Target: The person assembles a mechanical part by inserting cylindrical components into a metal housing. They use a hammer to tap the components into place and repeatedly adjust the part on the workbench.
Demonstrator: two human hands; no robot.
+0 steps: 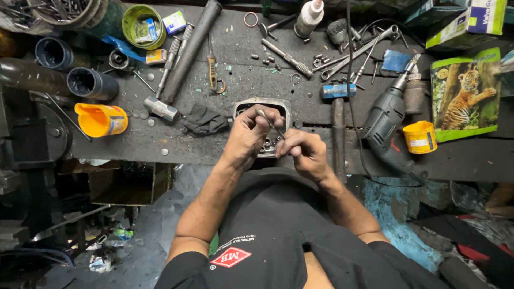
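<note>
— Where are the hands just now?

— Both are over the metal engine part (263,124), a rounded grey casting that sits at the near edge of the workbench (214,85), about midway along it. The left hand (250,134) lies on top of the casting, fingers curled around the upper end of a thin metal rod (272,124). The right hand (304,151) is just beside it, toward the person's body, pinching the rod's lower end.

— So both are grasping the same thing?

— It looks so. The rod runs on a slant, its long axis from upper left down to lower right, bridging the two hands (its tip is hidden behind the fingers, so I cannot tell what it touches inside the casting). The left hand is nearer the casting; the right is off its near rim.

— What lies around them?

— A dark crumpled rag (204,121) just left of the casting, a hammer (166,80) farther left, an orange cup (100,119) near the left edge. To the right stand a grey power drill (386,115), a small yellow tub (420,137), and a blue-headed mallet (337,101) whose handle points toward the near edge. Loose bolts, wrenches and rings are scattered along the far side.
</note>
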